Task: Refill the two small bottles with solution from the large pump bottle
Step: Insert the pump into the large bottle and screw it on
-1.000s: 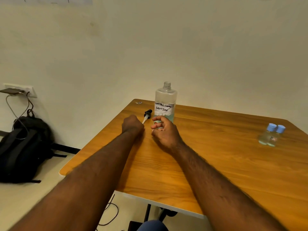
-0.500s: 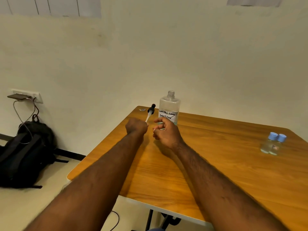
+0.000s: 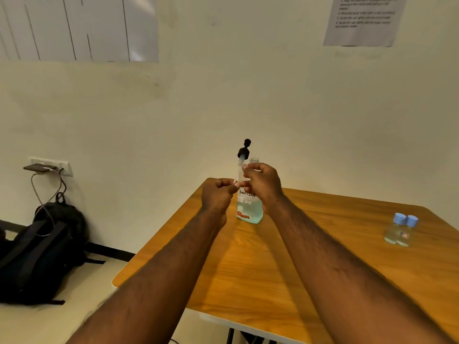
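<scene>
Above the far left part of the wooden surface (image 3: 323, 256), both hands hold the pump (image 3: 243, 152) upright in the air, its black head on top and its clear tube pointing down. The left hand (image 3: 217, 196) pinches the lower end of the tube between thumb and fingertips. The right hand (image 3: 263, 184) is curled, pinching the tube a little higher up.

Just behind the hands, the bottle (image 3: 250, 212) stands on the surface with its neck uncapped. Pale blue liquid fills its lower part, and a handwritten label reads "SOLUTION".

Well apart, near the right edge, the two small bottles (image 3: 397, 232) stand upright and touching, both with blue caps on and clear liquid inside.

On the floor to the left, a black backpack (image 3: 42, 254) leans against the wall, below a socket (image 3: 53, 165) with a cable hanging from it. A printed sheet (image 3: 362, 19) hangs on the wall at the upper right.
</scene>
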